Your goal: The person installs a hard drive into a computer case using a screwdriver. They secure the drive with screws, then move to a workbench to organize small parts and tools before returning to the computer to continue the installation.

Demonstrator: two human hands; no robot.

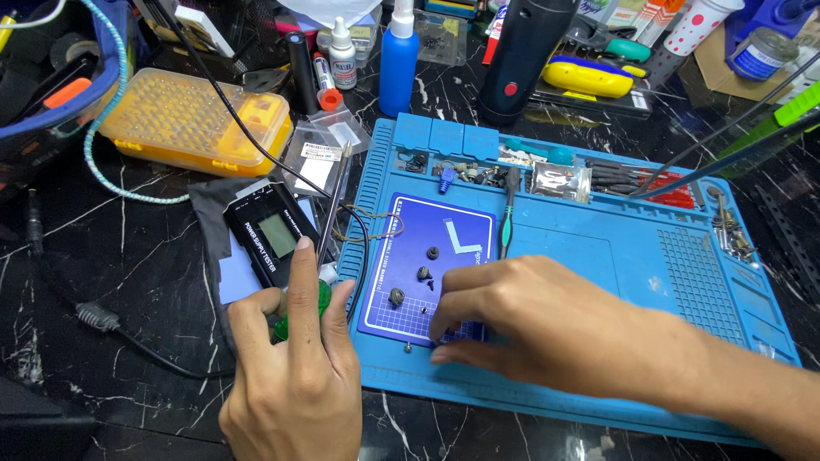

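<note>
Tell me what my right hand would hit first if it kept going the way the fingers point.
Right hand points left across the dark blue pad. First is probably the small screw just ahead; depth is unclear.

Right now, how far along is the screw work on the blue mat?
Done: several small screws and knobs lie loose on the dark blue magnetic pad of the blue repair mat. In hand: the left hand holds a green-handled screwdriver upright beside the black tester; the right hand presses fingertips on the pad's near edge. Left: those loose parts remain unfitted; the device they belong to isn't identifiable.
</note>
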